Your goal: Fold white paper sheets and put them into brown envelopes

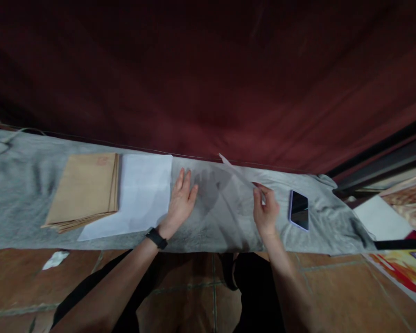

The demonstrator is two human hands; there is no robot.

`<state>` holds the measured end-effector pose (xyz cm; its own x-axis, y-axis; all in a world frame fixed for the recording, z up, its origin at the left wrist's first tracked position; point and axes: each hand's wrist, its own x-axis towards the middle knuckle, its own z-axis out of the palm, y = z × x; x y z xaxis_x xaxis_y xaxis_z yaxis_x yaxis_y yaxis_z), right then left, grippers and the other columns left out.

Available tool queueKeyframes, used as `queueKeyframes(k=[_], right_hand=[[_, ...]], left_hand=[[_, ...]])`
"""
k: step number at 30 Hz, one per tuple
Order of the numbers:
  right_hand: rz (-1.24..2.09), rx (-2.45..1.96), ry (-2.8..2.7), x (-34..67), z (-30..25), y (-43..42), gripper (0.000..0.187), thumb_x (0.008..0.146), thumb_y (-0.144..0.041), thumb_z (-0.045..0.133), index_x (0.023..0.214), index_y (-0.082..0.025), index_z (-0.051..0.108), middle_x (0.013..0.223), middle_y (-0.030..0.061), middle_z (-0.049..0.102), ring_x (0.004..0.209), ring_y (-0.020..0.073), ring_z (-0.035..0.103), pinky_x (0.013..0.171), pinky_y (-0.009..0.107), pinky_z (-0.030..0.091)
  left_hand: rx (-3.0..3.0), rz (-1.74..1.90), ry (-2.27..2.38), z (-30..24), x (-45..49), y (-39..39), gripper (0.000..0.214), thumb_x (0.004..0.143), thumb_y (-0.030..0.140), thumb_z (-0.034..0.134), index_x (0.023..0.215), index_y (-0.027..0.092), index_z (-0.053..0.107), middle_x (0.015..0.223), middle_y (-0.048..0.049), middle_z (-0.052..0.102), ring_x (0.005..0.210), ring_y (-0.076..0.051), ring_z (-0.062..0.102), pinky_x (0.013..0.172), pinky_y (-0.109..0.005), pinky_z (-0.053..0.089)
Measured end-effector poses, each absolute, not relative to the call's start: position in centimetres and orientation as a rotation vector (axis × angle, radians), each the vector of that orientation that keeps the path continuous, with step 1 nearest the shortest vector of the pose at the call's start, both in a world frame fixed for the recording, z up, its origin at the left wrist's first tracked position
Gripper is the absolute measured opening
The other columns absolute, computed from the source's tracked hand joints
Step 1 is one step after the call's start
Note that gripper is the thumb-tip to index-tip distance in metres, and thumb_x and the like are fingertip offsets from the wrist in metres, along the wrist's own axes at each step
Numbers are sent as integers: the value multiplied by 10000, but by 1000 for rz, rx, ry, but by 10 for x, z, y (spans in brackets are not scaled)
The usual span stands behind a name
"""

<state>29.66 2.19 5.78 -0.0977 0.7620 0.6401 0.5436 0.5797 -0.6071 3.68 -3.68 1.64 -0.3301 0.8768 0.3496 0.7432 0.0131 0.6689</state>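
My right hand (pixel 266 210) is closed, pinching a thin sheet of paper (pixel 236 170) that is tilted up and seen nearly edge-on. My left hand (pixel 182 201) lies stretched out, palm down and fingers extended, over the grey cloth (pixel 208 222). Its edge is beside a white sheet of paper (pixel 143 189) lying flat; I cannot tell whether there is one sheet or a stack. Further left, a pile of brown paper envelopes (pixel 85 185) overlaps that white paper. A dark watch (pixel 156 238) is on my left wrist.
A phone in a purple case (pixel 299 209) lies on the cloth right of my right hand. Dark red fabric (pixel 208 83) hangs behind the narrow surface. A cable (pixel 22 131) runs at the far left. Crumpled tissue (pixel 55 260) and a colourful printed package (pixel 405 273) are lower down.
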Motion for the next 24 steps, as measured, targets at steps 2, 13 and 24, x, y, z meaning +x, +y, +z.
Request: queueKeyframes(k=[2,13,24], right_hand=[[306,-959,-2071,294,51,11,278,1036,-370,452,1099,-225,680,1110,82,734,1066,215,675,968,376,521],[756,-896,-2465,295,41,-11,248,1018,-341,514,1110,-284,738,1057,2,777,946,169,735,879,279,558],[1174,-906,-2472,301,51,-14,272,935,-350,611,1174,-307,735,1152,-9,758,1028,193,721,919,296,548]], left_hand=[[1606,1324,2055,18,33,-36,569,1026,445,326,1535,191,347,1659,-129,250,1526,-245,250,1242,-485,253],[2041,698,1320,51,34,-73,606,919,548,574,1459,282,504,1531,-61,503,1407,-241,467,1150,-407,412],[2129,490,1214,25,15,-79,349,999,334,463,1270,312,682,1334,-19,681,1265,-182,604,1123,-366,439]])
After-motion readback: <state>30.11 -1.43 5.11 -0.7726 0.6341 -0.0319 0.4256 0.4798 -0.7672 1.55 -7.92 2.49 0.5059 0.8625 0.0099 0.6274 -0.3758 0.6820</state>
